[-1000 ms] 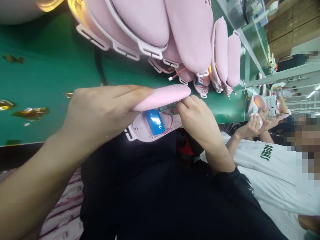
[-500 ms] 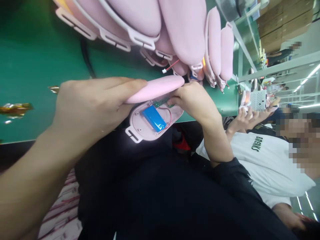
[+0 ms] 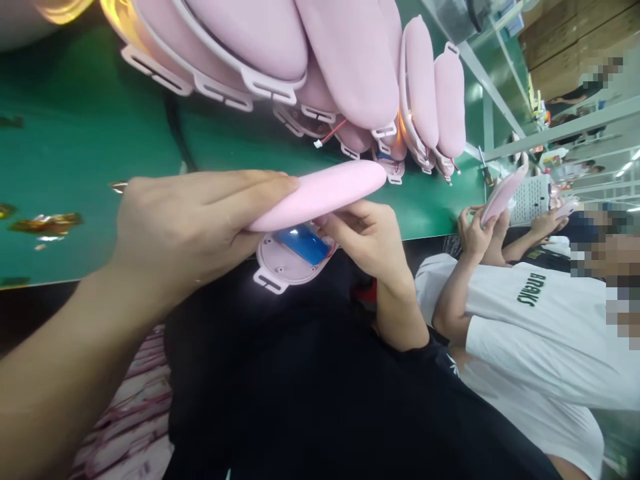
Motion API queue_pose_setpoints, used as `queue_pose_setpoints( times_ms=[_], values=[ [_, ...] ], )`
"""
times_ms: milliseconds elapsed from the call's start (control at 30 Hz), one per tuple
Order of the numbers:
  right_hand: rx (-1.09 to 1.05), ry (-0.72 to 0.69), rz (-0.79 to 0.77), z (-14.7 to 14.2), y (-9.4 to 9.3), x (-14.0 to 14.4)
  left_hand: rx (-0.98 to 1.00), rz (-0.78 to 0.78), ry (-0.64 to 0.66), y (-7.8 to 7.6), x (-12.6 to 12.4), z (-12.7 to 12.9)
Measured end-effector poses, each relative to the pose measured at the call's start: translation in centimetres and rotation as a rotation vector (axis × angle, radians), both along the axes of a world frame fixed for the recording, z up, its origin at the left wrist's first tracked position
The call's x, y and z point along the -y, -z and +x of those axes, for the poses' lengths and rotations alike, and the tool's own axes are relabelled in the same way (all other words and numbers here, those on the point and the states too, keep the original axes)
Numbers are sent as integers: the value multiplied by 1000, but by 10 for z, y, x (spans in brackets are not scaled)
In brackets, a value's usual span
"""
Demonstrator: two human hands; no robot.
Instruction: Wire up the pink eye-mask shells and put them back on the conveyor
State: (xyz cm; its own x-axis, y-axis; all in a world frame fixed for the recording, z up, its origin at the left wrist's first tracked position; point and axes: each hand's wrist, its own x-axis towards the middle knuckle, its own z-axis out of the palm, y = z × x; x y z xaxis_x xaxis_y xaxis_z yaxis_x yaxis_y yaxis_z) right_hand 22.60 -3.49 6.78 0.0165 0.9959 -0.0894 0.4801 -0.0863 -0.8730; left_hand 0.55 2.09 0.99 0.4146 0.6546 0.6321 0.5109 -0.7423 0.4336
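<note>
My left hand (image 3: 190, 227) grips one end of a smooth pink cover (image 3: 325, 192), fingers laid along its top. Just beneath the cover is a pink base shell (image 3: 277, 270) with a slotted tab and a blue battery (image 3: 303, 243) inside. My right hand (image 3: 370, 233) cups the far end of that base under the cover, its fingers curled around it. The base's far half is hidden by the cover and my right hand. Both parts are held over my dark lap at the edge of the green belt (image 3: 100, 147).
A pile of pink shells (image 3: 325, 60) lies on the belt, with a loose red wire and white plug (image 3: 325, 137) hanging out. A co-worker in a white T-shirt (image 3: 525, 320) to the right holds another pink shell (image 3: 503, 193). Cardboard boxes (image 3: 565, 60) stand far back.
My right hand has moved from the base's circuit-board edge to cup the base from below. The cover now sits lower over the base and hides more of the battery.
</note>
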Motion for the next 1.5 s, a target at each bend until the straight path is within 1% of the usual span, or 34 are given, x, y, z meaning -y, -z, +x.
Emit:
queue_pose_setpoints(
  times_ms=[100,167,233,300,400,500,567,667,733,833,933,1000,1100,1167,1233,1300,1367,1433,1500],
  values=[
    [-62,5,-3,7,0,2,-9,55,-3,-4,7,4],
    [-107,1,-8,9,1,4,-29,62,-16,-8,14,8],
    [-142,-19,-15,9,3,6,-48,12,-35,-14,23,12],
    [-129,-39,2,11,4,9,-49,-67,-65,-18,33,16],
    [43,-58,111,21,4,11,11,-103,-100,-18,48,25],
    [300,-124,309,40,8,6,74,-65,-147,-10,54,34],
    [438,-204,402,54,13,0,75,-30,-158,-4,50,36],
    [550,-284,436,68,20,-8,33,-23,-114,-1,37,32],
    [576,-298,453,72,22,-11,-1,-76,-84,-5,26,29],
    [598,-310,471,73,23,-13,-37,-143,-56,-14,10,26],
    [611,-330,443,71,25,-16,-73,-202,-17,-21,6,25],
    [622,-332,448,71,28,-17,-79,-240,-34,-21,16,24],
    [630,-342,509,68,35,-12,18,-248,-127,-13,47,27],
    [621,-336,530,64,36,-1,116,-226,-187,-4,67,33],
    [609,-280,511,59,32,15,170,-178,-221,4,77,38],
    [604,-203,461,55,25,29,170,-104,-209,9,72,40],
    [587,-173,422,54,18,38,121,-41,-147,11,57,37],
    [584,-174,435,58,14,37,54,0,-88,13,40,31],
    [621,-178,482,64,14,31,5,33,-53,13,28,27]
  ],
)
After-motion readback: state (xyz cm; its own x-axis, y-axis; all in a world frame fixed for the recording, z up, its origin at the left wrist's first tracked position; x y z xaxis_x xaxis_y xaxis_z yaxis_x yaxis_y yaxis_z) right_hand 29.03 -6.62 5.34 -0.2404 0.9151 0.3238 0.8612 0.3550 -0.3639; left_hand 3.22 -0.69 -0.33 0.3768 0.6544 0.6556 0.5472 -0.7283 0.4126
